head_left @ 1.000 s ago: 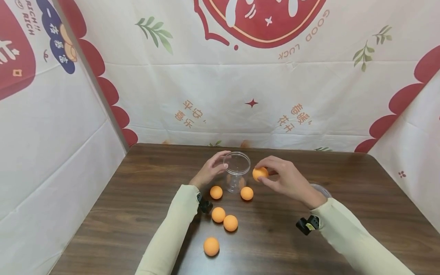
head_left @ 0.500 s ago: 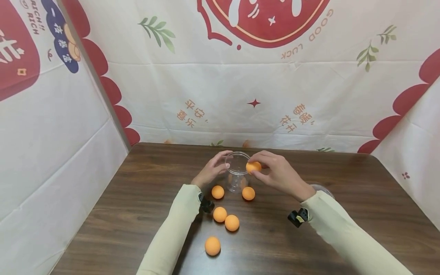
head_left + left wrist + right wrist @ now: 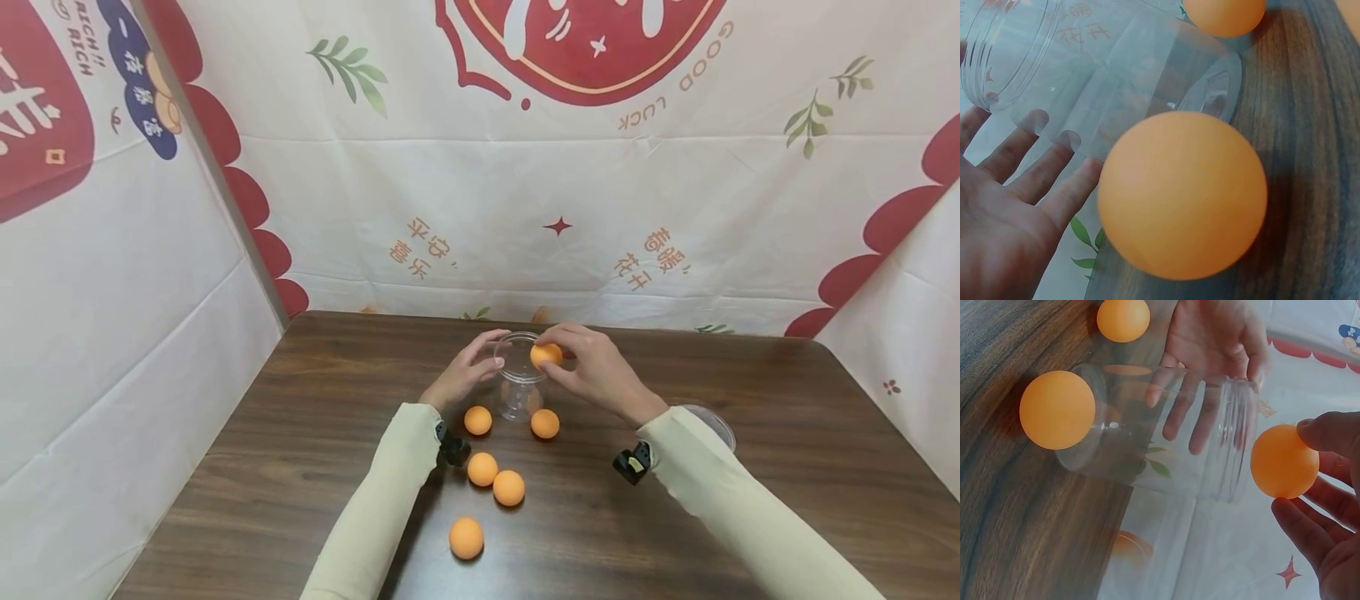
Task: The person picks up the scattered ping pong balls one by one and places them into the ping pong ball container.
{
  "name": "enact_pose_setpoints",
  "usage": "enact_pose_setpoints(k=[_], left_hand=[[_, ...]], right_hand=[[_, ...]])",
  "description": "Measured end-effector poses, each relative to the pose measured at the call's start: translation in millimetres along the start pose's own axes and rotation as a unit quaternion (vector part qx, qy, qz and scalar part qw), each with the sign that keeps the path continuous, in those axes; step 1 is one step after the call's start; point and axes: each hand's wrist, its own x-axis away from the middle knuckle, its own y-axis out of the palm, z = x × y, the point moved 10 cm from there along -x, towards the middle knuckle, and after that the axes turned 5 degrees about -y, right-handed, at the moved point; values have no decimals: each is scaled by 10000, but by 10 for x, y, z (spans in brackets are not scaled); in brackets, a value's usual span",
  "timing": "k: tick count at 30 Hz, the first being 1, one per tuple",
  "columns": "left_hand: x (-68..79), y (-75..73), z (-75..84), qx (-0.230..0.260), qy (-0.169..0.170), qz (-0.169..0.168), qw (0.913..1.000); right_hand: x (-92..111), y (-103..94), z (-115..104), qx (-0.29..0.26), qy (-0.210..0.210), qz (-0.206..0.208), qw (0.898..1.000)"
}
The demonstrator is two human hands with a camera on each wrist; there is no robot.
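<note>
A clear plastic jar (image 3: pixel 519 400) stands upright on the table, its round mouth facing up. My left hand (image 3: pixel 463 371) is at its left side, fingers (image 3: pixel 1029 162) fairly straight and spread against the wall, thumb near the rim. My right hand (image 3: pixel 596 367) pinches an orange ping-pong ball (image 3: pixel 1285 461) between thumb and fingertips. That ball is just above the jar's mouth, at its right side. One loose ball (image 3: pixel 477 420) lies at the jar's front left, another (image 3: pixel 545 423) at its front right. No ball shows inside the jar.
More orange balls lie nearer the front: two close together, one being this ball (image 3: pixel 482 469), and a single ball (image 3: pixel 467 537). A clear round lid (image 3: pixel 712 425) lies right, partly behind the right sleeve. A printed cloth (image 3: pixel 480 183) hangs behind the dark wooden table (image 3: pixel 300 500).
My right hand has carried its ball leftward and slightly up, from beside the jar to over its mouth. The left hand keeps its place at the jar. The loose balls have not moved.
</note>
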Motion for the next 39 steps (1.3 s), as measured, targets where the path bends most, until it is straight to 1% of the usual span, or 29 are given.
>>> enact_pose_setpoints(k=[5,12,18,27,28,29,34,35,36,39], left_hand=[[9,-16,7,51,35,7,10000],[-10,43,-30,199,-43,-220,9996],[3,33,-13,247,-82,-139,9996],[2,33,-2,192,-45,-170,9997],[4,33,-4,206,-52,-168,9996],[21,41,28,239,-79,-184,9995],[17,44,27,338,-108,-186,9992],[14,45,29,326,-104,-183,9992],[0,35,-2,285,-87,-149,9994],[6,32,-2,192,-84,-89,9997]], right_hand=[[-42,79,-6,-10,-66,53,10000],[-38,174,-5,93,33,-90,9999],[-58,212,-9,165,-27,-157,9997],[-49,238,-33,249,-143,-141,9995],[-48,241,-33,251,-151,-149,9995],[-46,243,-32,249,-154,-159,9994],[-30,248,-28,260,-116,-224,9993],[-28,248,-26,250,-111,-228,9994],[-26,248,-26,248,-108,-232,9994],[-22,251,-30,201,-138,-230,9994]])
